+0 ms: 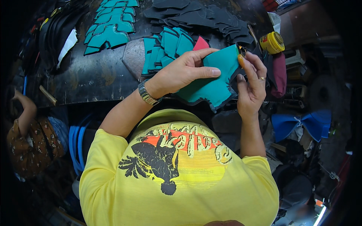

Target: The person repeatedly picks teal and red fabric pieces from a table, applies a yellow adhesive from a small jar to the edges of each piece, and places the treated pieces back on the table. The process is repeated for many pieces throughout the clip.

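My left hand (184, 69) holds a teal shoe-upper piece (205, 88) with dark edges, its thumb pressed flat on the teal face and its fingers hidden beneath. Close to the piece's upper right edge is my right hand (252, 81), fingers bent and apart from the thumb. Amber, sticky-looking stuff coats one of its fingertips, which is at or very near the edge; I cannot tell whether it touches. Behind my left hand lie stacked teal pieces (171, 43) with black edges, and a small red piece (201, 43) shows beside them.
The dark worktable (94, 77) carries a row of overlapping teal pieces (109, 32) and dark grey pieces (203, 17). A yellow tub (272, 42) stands at the right edge, with maroon cloth (279, 73) below it. Another person's arm (26, 113) is at far left.
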Tool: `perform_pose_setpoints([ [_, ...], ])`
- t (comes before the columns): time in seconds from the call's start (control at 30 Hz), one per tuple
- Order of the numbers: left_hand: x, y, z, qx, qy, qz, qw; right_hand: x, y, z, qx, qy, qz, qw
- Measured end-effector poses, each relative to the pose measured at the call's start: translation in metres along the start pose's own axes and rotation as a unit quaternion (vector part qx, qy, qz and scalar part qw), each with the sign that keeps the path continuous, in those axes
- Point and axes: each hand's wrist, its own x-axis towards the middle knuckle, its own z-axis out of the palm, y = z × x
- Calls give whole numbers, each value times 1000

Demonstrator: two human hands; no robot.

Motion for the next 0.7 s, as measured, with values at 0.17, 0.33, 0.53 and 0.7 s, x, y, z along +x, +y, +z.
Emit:
perform_pose_setpoints([
  [0.17,2,0,-2,-87,-4,-21,996,-10,0,5,-78,24,-54,995],
  [0.33,1,-1,-7,-140,-24,-44,989,-9,-1,0,4,-53,-60,997],
  [0.53,2,-12,-9,-212,-34,-70,974,-10,5,2,205,-82,-17,975],
  [0.7,-6,-10,-16,-254,52,-37,965,-7,14,-11,89,-55,-43,994],
])
